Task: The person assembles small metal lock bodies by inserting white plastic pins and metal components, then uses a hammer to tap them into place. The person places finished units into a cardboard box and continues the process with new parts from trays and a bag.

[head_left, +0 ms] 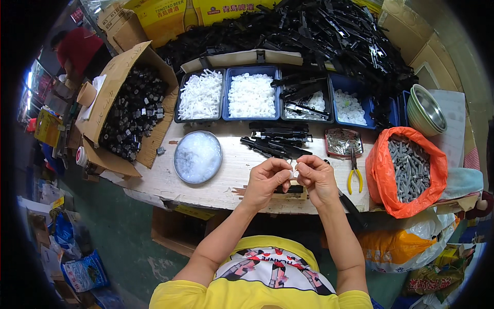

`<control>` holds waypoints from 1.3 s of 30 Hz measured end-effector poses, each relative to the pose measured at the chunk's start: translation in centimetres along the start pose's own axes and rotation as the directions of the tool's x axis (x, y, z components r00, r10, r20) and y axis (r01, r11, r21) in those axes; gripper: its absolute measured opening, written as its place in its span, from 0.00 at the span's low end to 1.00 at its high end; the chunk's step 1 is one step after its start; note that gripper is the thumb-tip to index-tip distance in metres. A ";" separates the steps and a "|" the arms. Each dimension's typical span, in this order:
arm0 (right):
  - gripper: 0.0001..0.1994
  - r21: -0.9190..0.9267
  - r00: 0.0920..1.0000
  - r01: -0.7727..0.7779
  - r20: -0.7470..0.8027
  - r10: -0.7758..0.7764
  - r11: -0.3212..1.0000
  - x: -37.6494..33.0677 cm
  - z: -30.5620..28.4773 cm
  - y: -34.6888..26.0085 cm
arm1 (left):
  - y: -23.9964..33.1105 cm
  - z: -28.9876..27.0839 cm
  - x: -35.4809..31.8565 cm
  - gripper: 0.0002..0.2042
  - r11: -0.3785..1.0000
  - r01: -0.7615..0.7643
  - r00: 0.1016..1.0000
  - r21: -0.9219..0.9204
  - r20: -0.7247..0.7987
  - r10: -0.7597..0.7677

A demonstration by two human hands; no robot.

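A yellow carton with red and green printing stood at the back of the wooden workbench, behind a heap of black plastic strips. Over the bench's front edge, the left hand and right hand met fingertip to fingertip, both pinched on a small white part. Blue trays held white pieces, a round tin held clear bits, and an orange bag held grey pegs. Yellow-handled pliers lay just right of the hands.
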State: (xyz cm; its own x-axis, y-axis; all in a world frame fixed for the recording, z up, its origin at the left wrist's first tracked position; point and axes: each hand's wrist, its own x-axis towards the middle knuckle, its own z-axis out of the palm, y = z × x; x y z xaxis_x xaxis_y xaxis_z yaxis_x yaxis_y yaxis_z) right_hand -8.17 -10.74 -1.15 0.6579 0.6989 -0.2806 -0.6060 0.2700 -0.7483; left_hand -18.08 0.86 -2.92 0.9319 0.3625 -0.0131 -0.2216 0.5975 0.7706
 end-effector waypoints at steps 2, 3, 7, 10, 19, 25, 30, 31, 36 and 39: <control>0.07 0.049 0.999 -0.042 0.022 0.041 0.998 0.0 -0.1 0.2 | 0.0 0.3 -0.4 0.05 0.971 -0.119 0.992 0.208 -0.004 0.122; 0.07 0.079 0.998 -0.060 0.034 0.057 0.995 -0.1 -0.1 0.3 | 0.0 0.4 -0.5 0.04 0.935 -0.174 0.983 0.309 0.004 0.182; 0.07 0.127 0.991 -0.128 0.047 0.123 0.984 -0.8 0.5 0.7 | 0.0 0.4 -0.6 0.05 0.755 -0.400 0.913 0.519 0.155 0.377; 0.06 -0.104 1.000 -0.012 -0.011 0.011 0.995 -1.0 0.9 0.6 | 0.5 0.2 -0.9 0.07 0.755 -0.383 0.922 0.532 0.165 0.351; 0.06 -0.633 0.927 0.355 0.142 -0.347 0.688 -2.2 1.2 1.1 | 1.1 -0.5 -1.7 0.13 0.440 -0.517 0.844 0.734 0.354 0.403; 0.06 -0.768 0.780 0.583 0.437 -0.448 0.265 -2.6 -0.1 0.5 | 1.4 -0.6 -2.0 0.15 0.282 -0.554 0.800 0.783 0.408 0.439; 0.05 -0.749 0.674 0.662 0.615 -0.410 -0.034 -2.9 0.2 0.1 | 1.1 -0.8 -2.0 0.16 0.184 -0.602 0.752 0.777 0.475 0.457; 0.05 -0.748 0.669 0.661 0.626 -0.401 -0.065 -2.8 0.3 0.1 | 1.1 -0.9 -2.0 0.16 0.176 -0.579 0.772 0.796 0.466 0.433; 0.06 -0.723 0.644 0.657 0.686 -0.338 -0.215 -2.4 -0.2 0.7 | 1.1 -2.4 -2.3 0.13 0.122 -0.468 0.831 0.875 0.389 0.397; 0.06 -0.718 0.654 0.645 0.696 -0.296 -0.260 -2.0 -0.7 1.5 | 0.0 -3.4 -2.9 0.09 0.164 -0.378 0.884 0.911 0.303 0.355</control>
State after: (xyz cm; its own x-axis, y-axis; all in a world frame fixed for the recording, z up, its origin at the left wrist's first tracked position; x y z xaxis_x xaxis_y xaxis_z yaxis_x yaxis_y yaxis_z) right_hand -10.09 -12.19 -2.13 0.2990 0.8381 0.4563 0.9036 -0.0949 -0.4178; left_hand -21.74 2.29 -5.05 0.8322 0.3162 0.4554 -0.1269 -0.6909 0.7117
